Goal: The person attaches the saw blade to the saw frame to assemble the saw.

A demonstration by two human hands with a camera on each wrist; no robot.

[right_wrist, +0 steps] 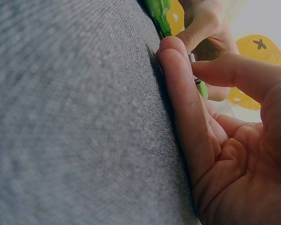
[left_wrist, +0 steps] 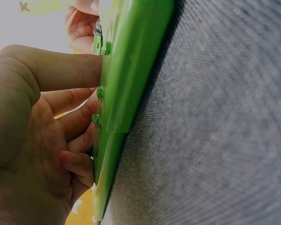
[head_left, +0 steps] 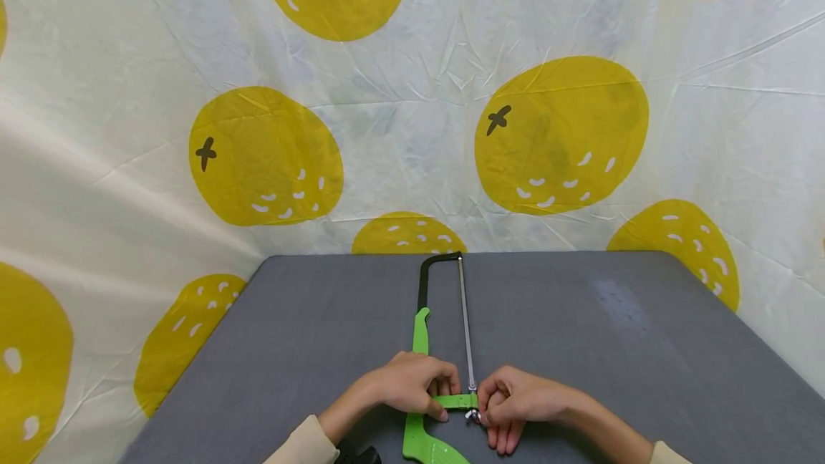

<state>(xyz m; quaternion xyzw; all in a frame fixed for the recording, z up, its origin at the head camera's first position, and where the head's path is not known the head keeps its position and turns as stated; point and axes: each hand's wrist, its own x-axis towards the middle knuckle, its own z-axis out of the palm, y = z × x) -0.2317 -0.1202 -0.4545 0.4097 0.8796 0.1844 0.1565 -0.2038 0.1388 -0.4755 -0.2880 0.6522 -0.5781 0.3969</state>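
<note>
A hacksaw (head_left: pixel 420 335) with a green handle and a black front frame lies on the grey table, its thin silver blade (head_left: pixel 465 328) pointing away from me. My left hand (head_left: pixel 412 383) holds the green frame just above the grip. In the left wrist view, its thumb presses the green plastic (left_wrist: pixel 136 65) and the other fingers bend beside it. At the blade's near end sits a small silver wing nut (head_left: pixel 473 415). My right hand (head_left: pixel 522 403) pinches at this nut with thumb and forefinger, partly hiding it. Its lower fingers (right_wrist: pixel 187 108) lie along the table.
The grey table (head_left: pixel 580 328) reaches back to a white cloth (head_left: pixel 412 142) printed with yellow fruit, which also hangs along both sides. A small black object (head_left: pixel 361 454) shows by my left sleeve at the bottom edge.
</note>
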